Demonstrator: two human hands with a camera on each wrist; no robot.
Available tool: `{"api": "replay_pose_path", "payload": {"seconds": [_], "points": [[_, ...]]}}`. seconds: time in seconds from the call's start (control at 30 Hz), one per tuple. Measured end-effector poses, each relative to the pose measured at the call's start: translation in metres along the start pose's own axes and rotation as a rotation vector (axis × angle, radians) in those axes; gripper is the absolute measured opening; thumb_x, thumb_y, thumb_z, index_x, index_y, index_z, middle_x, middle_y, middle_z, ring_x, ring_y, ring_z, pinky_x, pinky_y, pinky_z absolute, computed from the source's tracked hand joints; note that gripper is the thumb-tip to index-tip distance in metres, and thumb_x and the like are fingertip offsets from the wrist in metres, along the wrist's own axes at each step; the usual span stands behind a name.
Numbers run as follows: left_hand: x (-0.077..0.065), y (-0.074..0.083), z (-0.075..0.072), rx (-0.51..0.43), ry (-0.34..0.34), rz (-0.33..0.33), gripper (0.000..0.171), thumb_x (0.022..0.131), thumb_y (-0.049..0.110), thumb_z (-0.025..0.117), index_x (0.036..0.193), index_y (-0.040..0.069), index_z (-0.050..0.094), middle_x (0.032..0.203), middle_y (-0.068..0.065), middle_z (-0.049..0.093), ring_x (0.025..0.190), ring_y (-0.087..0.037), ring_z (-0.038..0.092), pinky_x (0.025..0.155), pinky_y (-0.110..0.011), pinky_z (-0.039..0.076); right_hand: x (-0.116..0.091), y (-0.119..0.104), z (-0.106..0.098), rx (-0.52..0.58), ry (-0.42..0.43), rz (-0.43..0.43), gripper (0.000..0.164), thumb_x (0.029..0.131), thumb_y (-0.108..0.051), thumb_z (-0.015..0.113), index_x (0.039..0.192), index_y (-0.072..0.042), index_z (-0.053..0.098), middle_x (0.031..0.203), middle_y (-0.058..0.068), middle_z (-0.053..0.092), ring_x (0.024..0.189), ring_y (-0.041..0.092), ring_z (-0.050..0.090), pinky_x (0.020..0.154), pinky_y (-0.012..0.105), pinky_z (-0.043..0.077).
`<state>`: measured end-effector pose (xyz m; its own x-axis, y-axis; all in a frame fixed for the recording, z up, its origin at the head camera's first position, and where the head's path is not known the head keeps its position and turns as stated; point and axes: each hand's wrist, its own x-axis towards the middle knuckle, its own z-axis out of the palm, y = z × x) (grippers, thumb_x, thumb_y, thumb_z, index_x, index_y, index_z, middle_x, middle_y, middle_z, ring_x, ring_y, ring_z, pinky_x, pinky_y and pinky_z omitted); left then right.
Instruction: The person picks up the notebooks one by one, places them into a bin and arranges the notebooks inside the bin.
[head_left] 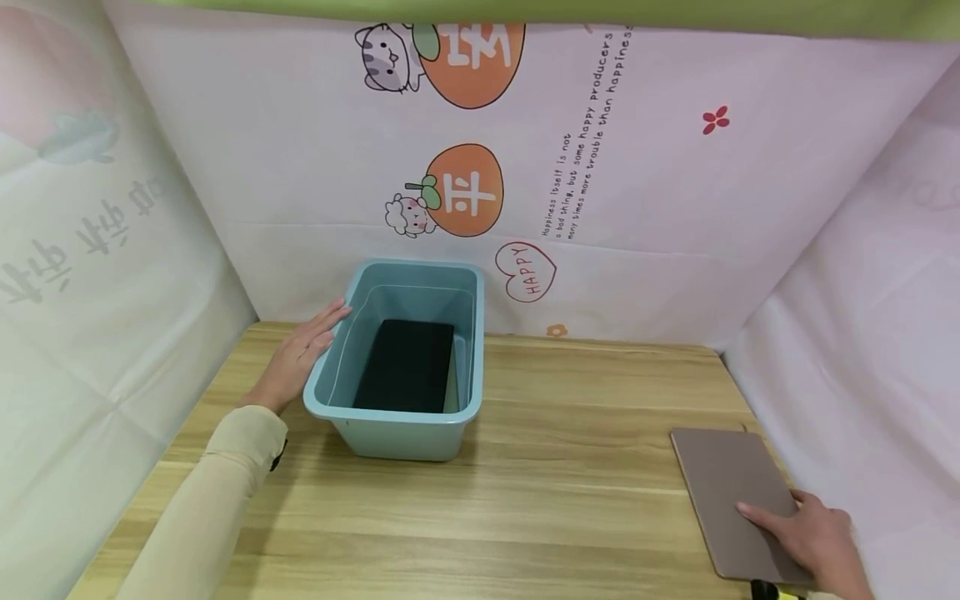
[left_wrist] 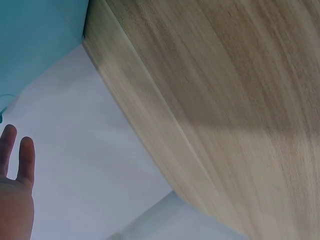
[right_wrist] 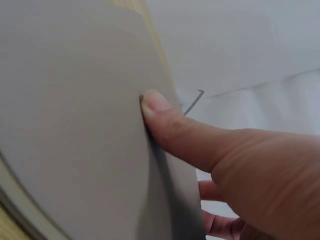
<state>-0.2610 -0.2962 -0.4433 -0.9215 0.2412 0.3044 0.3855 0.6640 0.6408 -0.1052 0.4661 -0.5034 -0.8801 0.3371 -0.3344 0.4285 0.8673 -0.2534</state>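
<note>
My left hand [head_left: 296,358] rests with straight fingers against the left rim of a light-blue plastic tub [head_left: 397,437]. Inside the tub a black flat rectangular object [head_left: 408,367] lies on the bottom, with a paler edge showing beside it. At the far right, my right hand [head_left: 813,533] holds a taupe-covered notebook [head_left: 731,496] by its right edge. The right wrist view shows the thumb [right_wrist: 160,110] pressed on the cover [right_wrist: 75,100] and the other fingers beneath the edge. Two left fingertips show below the tub wall [left_wrist: 40,40] in the left wrist view.
A wood-grain table [head_left: 555,483] lies under everything. White printed cloth [head_left: 637,208] hangs behind it, with more cloth along the left and right sides. A dark and yellow item [head_left: 772,590] shows at the bottom edge by the right wrist.
</note>
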Motion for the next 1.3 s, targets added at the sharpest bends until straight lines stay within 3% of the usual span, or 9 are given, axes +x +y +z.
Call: {"api": "replay_pose_path", "payload": {"seconds": [0.17, 0.4, 0.5, 0.67, 0.83, 1.07, 1.3], "points": [[0.0, 0.0, 0.0, -0.003, 0.001, 0.001, 0.046, 0.112, 0.044, 0.029, 0.158, 0.042, 0.033, 0.171, 0.011, 0.022, 0.16, -0.027, 0.02, 0.123, -0.067, 0.018, 0.002, -0.007, 0.004, 0.061, 0.05, -0.027, 0.119, 0.085, -0.069, 0.068, 0.145, 0.024, 0.027, 0.142, 0.052, 0.033, 0.122, 0.07, 0.029, 0.1, 0.07, 0.039], [0.0, -0.001, 0.0, -0.006, -0.002, -0.004, 0.046, 0.112, 0.044, 0.03, 0.158, 0.042, 0.033, 0.171, 0.014, 0.021, 0.16, -0.027, 0.02, 0.123, -0.067, 0.018, 0.002, -0.017, -0.001, 0.067, 0.056, -0.041, 0.12, 0.087, -0.071, 0.064, 0.146, 0.025, 0.025, 0.143, 0.051, 0.034, 0.121, 0.065, 0.045, 0.095, 0.066, 0.047], [0.0, -0.001, 0.0, -0.001, -0.002, -0.003, 0.046, 0.112, 0.043, 0.03, 0.158, 0.042, 0.033, 0.171, 0.014, 0.021, 0.16, -0.027, 0.02, 0.123, -0.066, 0.018, -0.001, -0.017, -0.007, 0.062, 0.035, -0.061, 0.113, 0.093, -0.065, 0.06, 0.147, 0.026, 0.021, 0.143, 0.051, 0.031, 0.123, 0.066, 0.043, 0.097, 0.066, 0.046], [0.0, -0.001, 0.001, -0.003, 0.0, 0.002, 0.046, 0.112, 0.043, 0.029, 0.158, 0.043, 0.033, 0.171, 0.011, 0.022, 0.16, -0.027, 0.02, 0.124, -0.066, 0.018, -0.007, -0.013, -0.018, 0.074, 0.005, -0.165, 0.09, 0.103, -0.04, 0.053, 0.149, 0.024, 0.012, 0.143, 0.053, 0.028, 0.125, 0.068, 0.039, 0.099, 0.069, 0.043], [0.0, -0.001, 0.001, -0.01, 0.002, 0.003, 0.046, 0.112, 0.043, 0.03, 0.158, 0.043, 0.033, 0.172, 0.008, 0.022, 0.16, -0.027, 0.02, 0.123, -0.066, 0.018, -0.01, -0.011, -0.022, 0.103, 0.086, -0.301, 0.071, 0.107, -0.025, 0.049, 0.15, 0.022, 0.017, 0.136, 0.055, 0.035, 0.122, 0.069, 0.042, 0.091, 0.069, 0.045], [0.002, -0.001, 0.0, -0.015, -0.001, 0.006, 0.046, 0.112, 0.043, 0.03, 0.158, 0.043, 0.033, 0.171, 0.014, 0.021, 0.16, -0.027, 0.02, 0.123, -0.067, 0.018, -0.011, -0.012, -0.025, 0.106, 0.122, -0.312, 0.072, 0.109, -0.034, 0.046, 0.156, 0.013, 0.016, 0.141, 0.05, 0.035, 0.123, 0.067, 0.041, 0.092, 0.07, 0.042], [0.001, 0.0, 0.0, -0.008, -0.001, -0.003, 0.046, 0.112, 0.044, 0.03, 0.158, 0.042, 0.033, 0.171, 0.01, 0.022, 0.16, -0.028, 0.02, 0.123, -0.066, 0.018, -0.017, -0.02, -0.031, 0.178, 0.19, -0.303, 0.066, 0.109, -0.034, 0.044, 0.158, 0.005, 0.024, 0.141, 0.047, 0.039, 0.124, 0.066, 0.039, 0.091, 0.07, 0.04]]}}
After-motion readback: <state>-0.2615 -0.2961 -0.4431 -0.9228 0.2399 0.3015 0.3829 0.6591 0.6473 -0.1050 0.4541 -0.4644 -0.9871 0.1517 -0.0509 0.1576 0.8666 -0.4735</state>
